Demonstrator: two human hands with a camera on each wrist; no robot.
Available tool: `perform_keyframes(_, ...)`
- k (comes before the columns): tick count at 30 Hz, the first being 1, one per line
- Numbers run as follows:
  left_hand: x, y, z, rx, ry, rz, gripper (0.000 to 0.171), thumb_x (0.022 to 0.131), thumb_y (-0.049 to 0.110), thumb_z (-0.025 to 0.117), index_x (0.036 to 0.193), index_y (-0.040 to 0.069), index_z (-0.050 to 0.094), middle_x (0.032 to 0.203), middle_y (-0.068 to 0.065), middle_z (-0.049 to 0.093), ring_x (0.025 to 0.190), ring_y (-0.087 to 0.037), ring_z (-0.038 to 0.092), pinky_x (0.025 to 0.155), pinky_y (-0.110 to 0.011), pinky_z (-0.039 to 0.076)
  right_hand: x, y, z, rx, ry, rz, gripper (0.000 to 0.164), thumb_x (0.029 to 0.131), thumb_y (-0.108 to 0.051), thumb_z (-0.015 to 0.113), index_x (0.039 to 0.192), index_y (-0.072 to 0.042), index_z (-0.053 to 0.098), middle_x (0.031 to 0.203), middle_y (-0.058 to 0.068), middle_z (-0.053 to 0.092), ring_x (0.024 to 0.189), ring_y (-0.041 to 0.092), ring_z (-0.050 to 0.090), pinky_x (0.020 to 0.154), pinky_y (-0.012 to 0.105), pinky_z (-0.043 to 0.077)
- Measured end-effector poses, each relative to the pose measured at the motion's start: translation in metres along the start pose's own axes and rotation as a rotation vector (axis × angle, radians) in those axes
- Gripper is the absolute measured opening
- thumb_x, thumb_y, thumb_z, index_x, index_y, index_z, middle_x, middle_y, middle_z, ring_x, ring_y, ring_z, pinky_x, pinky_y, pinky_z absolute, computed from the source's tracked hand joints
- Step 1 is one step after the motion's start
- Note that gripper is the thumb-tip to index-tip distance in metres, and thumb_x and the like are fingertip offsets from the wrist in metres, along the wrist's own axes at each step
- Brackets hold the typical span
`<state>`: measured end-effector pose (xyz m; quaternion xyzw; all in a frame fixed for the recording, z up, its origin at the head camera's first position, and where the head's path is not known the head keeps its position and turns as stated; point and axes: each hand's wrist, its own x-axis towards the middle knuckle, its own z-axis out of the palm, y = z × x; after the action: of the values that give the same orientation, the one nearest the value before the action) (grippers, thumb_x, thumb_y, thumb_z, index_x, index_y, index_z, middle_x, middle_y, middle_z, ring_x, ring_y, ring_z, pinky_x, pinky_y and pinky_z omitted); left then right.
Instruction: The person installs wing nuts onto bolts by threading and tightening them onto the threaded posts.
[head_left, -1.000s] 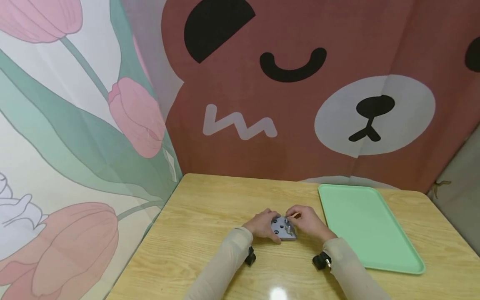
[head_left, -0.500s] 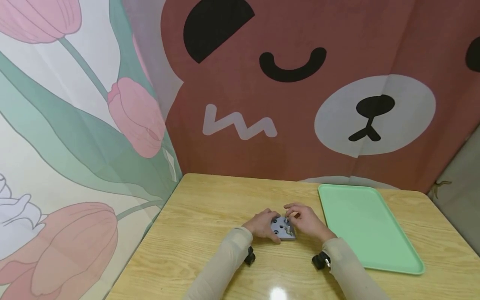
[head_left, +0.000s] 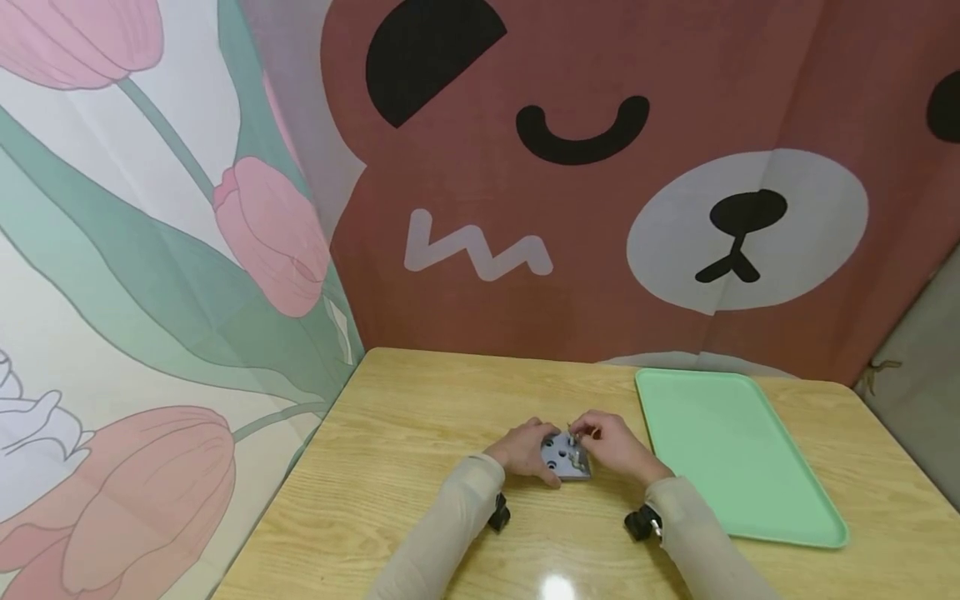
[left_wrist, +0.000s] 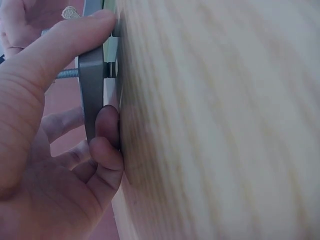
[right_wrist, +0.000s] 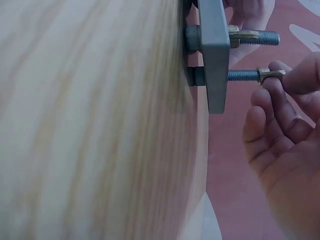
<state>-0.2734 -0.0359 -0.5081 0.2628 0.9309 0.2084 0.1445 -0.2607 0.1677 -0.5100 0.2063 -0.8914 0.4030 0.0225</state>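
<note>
A grey metal plate (head_left: 558, 468) with several holes is raised slightly off the table by the heads of bolts passing through it. My left hand (head_left: 527, 452) grips its left side, thumb and fingers at the edges in the left wrist view (left_wrist: 55, 125). My right hand (head_left: 617, 443) pinches a brass-coloured wing nut (right_wrist: 271, 73) at the free end of one threaded bolt (right_wrist: 243, 75). On the neighbouring bolt (right_wrist: 267, 38) another wing nut (right_wrist: 240, 34) sits close against the plate. The left fingers partly hide the plate.
A light green tray (head_left: 738, 458) lies to the right of my right hand on the wooden table (head_left: 420, 400). Behind the table hangs a printed bear curtain (head_left: 465, 325); a tulip-patterned one (head_left: 172, 350) hangs at the left. Dark wrist cameras (head_left: 640, 522) sit under both forearms.
The right fingers lifted and spread a little, then closed again at the same bolt's tip. The left hand and the plate have stayed in place.
</note>
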Motion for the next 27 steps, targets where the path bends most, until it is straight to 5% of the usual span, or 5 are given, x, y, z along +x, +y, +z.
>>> perform_keyframes(11, 0.0001, 0.0022, 0.0013, 0.001, -0.004, -0.006, 0.081, 0.065, 0.045, 0.085, 0.134, 0.021, 0.051, 0.114, 0.004, 0.049, 0.083, -0.008, 0.047, 0.069, -0.025, 0.041, 0.0006, 0.0014, 0.0005, 0.009, 0.014, -0.073, 0.004, 0.091, -0.012, 0.065, 0.09, -0.01, 0.068, 0.099, 0.003, 0.062, 0.086, 0.015, 0.059, 0.07, 0.031, 0.048)
perform_keyframes(17, -0.0006, 0.0028, 0.0031, 0.006, -0.01, -0.014, 0.083, 0.065, 0.047, 0.085, 0.136, 0.023, 0.049, 0.115, 0.004, 0.048, 0.085, -0.008, 0.047, 0.071, -0.025, 0.042, -0.0006, 0.0046, 0.0028, -0.001, 0.011, -0.029, 0.005, 0.093, -0.013, 0.062, 0.095, -0.011, 0.066, 0.087, -0.006, 0.06, 0.078, 0.01, 0.057, 0.069, 0.029, 0.048)
perform_keyframes(27, -0.0002, 0.0, 0.0018, 0.004, -0.006, -0.02, 0.085, 0.065, 0.048, 0.084, 0.137, 0.023, 0.048, 0.12, 0.004, 0.048, 0.088, -0.008, 0.047, 0.073, -0.026, 0.041, -0.002, 0.0001, 0.0016, 0.087, 0.039, 0.07, 0.019, 0.095, -0.003, 0.052, 0.095, -0.009, 0.069, 0.094, 0.001, 0.065, 0.082, 0.015, 0.058, 0.071, 0.034, 0.047)
